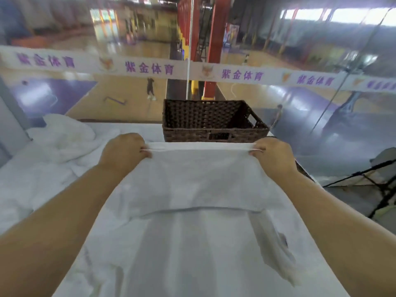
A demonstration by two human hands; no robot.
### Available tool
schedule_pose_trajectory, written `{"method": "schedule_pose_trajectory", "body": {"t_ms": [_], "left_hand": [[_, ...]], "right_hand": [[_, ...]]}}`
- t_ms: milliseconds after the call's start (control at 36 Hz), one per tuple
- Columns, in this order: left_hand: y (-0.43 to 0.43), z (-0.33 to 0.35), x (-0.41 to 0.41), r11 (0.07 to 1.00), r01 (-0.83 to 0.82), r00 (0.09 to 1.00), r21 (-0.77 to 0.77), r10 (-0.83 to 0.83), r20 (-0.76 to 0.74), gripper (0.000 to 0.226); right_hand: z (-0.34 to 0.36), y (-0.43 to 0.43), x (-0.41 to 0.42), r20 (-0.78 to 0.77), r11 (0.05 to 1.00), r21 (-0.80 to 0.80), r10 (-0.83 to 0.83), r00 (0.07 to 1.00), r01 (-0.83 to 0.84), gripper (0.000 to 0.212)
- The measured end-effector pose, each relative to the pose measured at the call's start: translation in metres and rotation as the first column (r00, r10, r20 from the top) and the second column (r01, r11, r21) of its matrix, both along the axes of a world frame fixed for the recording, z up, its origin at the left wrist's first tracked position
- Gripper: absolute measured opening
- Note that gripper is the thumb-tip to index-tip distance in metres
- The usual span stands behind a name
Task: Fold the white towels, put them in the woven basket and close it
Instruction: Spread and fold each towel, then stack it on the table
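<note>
Head view: two bare forearms reach forward over a white-covered table (139, 127). The left hand (124, 150) and the right hand (273, 154) are well apart, each with fingers curled round one corner of a white towel (192, 181). They pull its far edge into a straight, taut line between them. The towel hangs from that edge towards the viewer, and its lower edge lies across more white cloth spread on the table. It is hard to tell whether that cloth is part of the same towel.

Just beyond the stretched edge stands a dark brown woven basket (192, 136), rectangular and open at the top, with a handle slot in its near wall. To the left, a crumpled heap of white towels (64, 136) lies on the table. Behind the table, a white banner (192, 70) with purple characters runs across a glass pane, and an indoor sports court shows through it, blurred.
</note>
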State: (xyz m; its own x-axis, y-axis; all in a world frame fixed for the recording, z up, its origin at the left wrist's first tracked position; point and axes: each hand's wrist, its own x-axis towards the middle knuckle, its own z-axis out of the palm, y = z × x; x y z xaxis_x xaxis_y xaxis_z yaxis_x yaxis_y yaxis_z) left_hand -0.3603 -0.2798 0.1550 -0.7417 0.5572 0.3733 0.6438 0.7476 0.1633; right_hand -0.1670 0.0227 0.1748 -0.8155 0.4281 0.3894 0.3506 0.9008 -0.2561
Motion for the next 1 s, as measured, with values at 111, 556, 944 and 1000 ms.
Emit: {"method": "schedule_pose_trajectory", "body": {"t_ms": [111, 556, 944, 1000], "left_hand": [[0.000, 0.044, -0.011, 0.995, 0.096, 0.995, -0.039, -0.098, -0.036, 0.027], [-0.038, 0.075, 0.000, 0.892, 0.318, 0.841, -0.321, -0.109, 0.530, 0.026], [-0.042, 0.046, -0.008, 0.968, 0.118, 0.990, -0.221, -0.099, 0.099, 0.016], [-0.046, 0.047, -0.002, 0.977, 0.127, 0.992, -0.170, -0.120, 0.049, 0.013]], "right_hand": [[0.056, 0.004, 0.000, 0.019, 0.994, -0.111, 0.018, 1.000, -0.015, 0.017], [0.077, -0.010, 0.033, 0.458, 0.895, -0.421, 0.351, 0.817, -0.148, 0.015], [0.035, -0.010, 0.013, 0.160, 0.990, -0.050, 0.136, 0.978, -0.130, 0.018], [0.036, -0.008, 0.018, 0.085, 0.990, -0.020, 0.140, 0.986, -0.139, 0.016]]}}
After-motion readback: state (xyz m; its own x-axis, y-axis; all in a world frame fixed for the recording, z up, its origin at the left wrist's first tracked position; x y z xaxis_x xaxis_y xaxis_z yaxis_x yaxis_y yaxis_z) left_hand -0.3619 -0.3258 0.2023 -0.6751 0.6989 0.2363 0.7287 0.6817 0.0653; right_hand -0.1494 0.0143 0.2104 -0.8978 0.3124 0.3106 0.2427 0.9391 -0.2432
